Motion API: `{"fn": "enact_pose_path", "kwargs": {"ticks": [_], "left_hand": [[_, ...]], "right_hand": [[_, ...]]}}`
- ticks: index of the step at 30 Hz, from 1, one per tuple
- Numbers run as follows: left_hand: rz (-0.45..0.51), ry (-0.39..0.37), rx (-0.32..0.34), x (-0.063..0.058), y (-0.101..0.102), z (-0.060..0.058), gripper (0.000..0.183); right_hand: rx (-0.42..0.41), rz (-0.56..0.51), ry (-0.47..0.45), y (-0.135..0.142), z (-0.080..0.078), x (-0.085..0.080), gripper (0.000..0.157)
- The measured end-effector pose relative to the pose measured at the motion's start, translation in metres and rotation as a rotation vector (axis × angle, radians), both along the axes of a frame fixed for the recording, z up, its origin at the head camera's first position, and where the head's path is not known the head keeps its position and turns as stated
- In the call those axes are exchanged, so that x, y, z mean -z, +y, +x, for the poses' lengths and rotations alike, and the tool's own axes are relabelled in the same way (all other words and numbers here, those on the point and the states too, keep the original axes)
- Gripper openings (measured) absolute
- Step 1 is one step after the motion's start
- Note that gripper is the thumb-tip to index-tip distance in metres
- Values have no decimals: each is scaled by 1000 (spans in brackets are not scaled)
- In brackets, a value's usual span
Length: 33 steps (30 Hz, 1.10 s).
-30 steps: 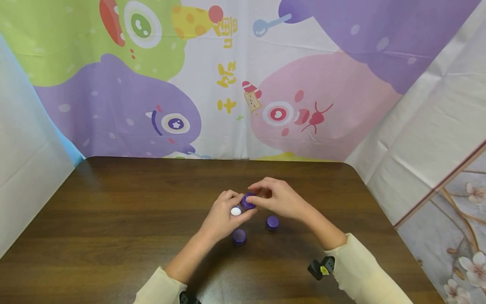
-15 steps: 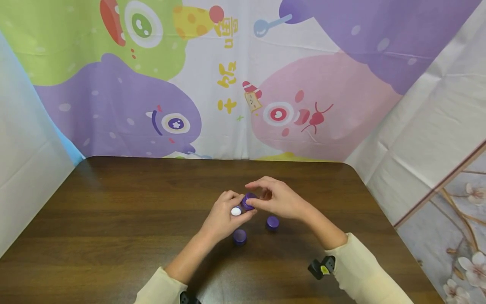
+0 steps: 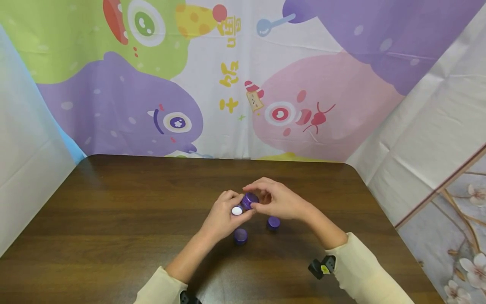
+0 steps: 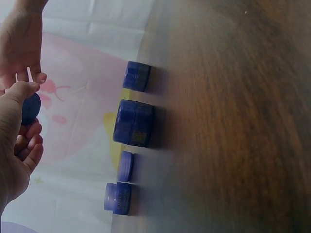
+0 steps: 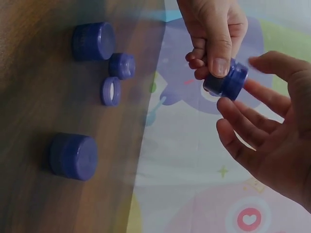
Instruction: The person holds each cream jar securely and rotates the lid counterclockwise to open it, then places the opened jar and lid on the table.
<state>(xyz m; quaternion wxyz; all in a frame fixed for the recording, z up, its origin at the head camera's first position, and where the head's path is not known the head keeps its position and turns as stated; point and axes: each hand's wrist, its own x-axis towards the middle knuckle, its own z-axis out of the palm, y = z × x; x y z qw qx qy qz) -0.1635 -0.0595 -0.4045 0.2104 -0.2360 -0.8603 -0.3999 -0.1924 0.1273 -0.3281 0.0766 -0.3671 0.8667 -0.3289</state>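
Observation:
My left hand (image 3: 222, 215) grips a small purple screw-top jar (image 3: 249, 201) above the table, thumb across its side. In the right wrist view the held jar (image 5: 226, 80) is tilted, with its lid toward my right hand (image 5: 277, 111). The right fingers are spread around that lid, fingertips right at its rim and loosely bent. A loose lid (image 5: 111, 91) lies on the table with its white inside showing, next to a small open jar (image 5: 122, 66). In the head view a white oval, the lid's inside (image 3: 237, 210), shows between my left thumb and fingers.
Two closed purple jars, one nearer (image 3: 241, 236) and one to the right (image 3: 273, 223), stand on the brown wooden table (image 3: 114, 219). A cartoon-print cloth (image 3: 228, 139) hangs behind the far edge. A flowered panel (image 3: 463, 236) stands on the right.
My right thumb has slid from the lid's top to its near edge, and the right fingers have shifted slightly left. My left hand still holds the jar in nearly the same place.

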Motion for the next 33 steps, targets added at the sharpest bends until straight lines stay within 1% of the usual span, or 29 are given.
{"fn": "enact_pose_path", "kwargs": {"ticks": [4,6,8,10,13,15,17,20,22,23,26,30,33], "left_hand": [[14,0,4,0,0,0,27],[16,-1,6,0,0,-1,27],[13,2,7,0,0,-1,27],[6,3,7,0,0,-1,28],[-3,8,5,-1,-1,-1,30],[-6,6,4,-1,-1,0,30],[-3,6,6,-1,-1,0,29],[8,2,8,-1,-1,1,27],[15,2,11,-1,-1,1,27],[15,3,12,-1,0,1,28],[9,11,13,-1,0,1,29],[-3,24,8,-1,0,2,28],[-1,20,6,-1,-1,2,28]], "right_hand": [[76,6,13,-2,0,0,38],[105,15,3,-3,0,0,36],[92,18,-5,-3,0,0,34],[60,20,-4,-2,-1,0,32],[9,14,6,-1,0,1,35],[-7,10,9,-1,0,1,39],[7,7,6,-2,1,1,40],[57,9,-2,-3,1,1,40],[82,8,-14,-3,1,0,37],[81,10,-16,-2,1,0,36],[33,20,-16,-1,0,0,34],[-43,34,-8,1,0,1,43],[-41,30,-12,1,0,1,49]]}}
